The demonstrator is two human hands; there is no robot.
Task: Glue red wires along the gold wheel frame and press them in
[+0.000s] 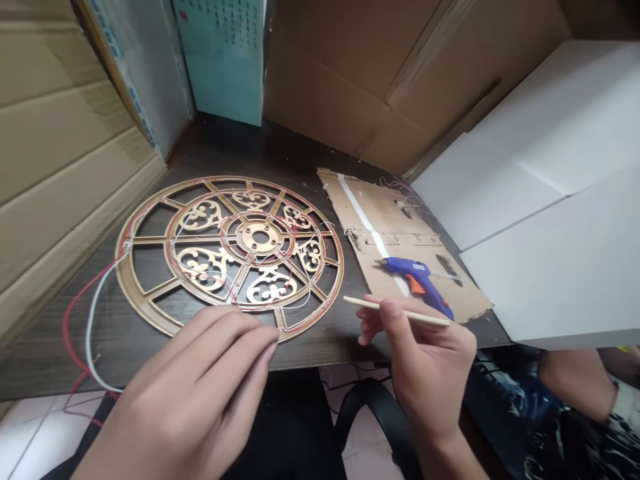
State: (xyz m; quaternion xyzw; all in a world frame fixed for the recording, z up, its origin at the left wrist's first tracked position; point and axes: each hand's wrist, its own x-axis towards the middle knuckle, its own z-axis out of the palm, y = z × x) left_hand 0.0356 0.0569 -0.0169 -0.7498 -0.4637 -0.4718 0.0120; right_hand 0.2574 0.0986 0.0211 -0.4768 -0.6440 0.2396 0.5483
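A round bronze-coloured openwork frame (pixel 223 237) lies flat on the table, with scroll ornaments and a central hub. Thin red and white wires (pixel 320 230) run along its rings. My left hand (pixel 200 380) is at the frame's near rim, fingers closed together and fingertips against or just over the rim. What they pinch is hidden. To the right of the frame, my right hand (pixel 425 353) holds a thin pale wooden stick (pixel 415 315) between thumb and fingers. Its tip points left, apart from the frame. Just beyond that hand lies a blue glue gun (pixel 417 277) with an orange trigger.
The glue gun rests on a worn cardboard sheet (pixel 365 193) with a white strip. Red and white cables (pixel 90 320) hang over the table's left front edge. Cardboard (pixel 345 67) and white boxes (pixel 550 167) wall in the back and right. Another person's leg (pixel 575 380) shows at lower right.
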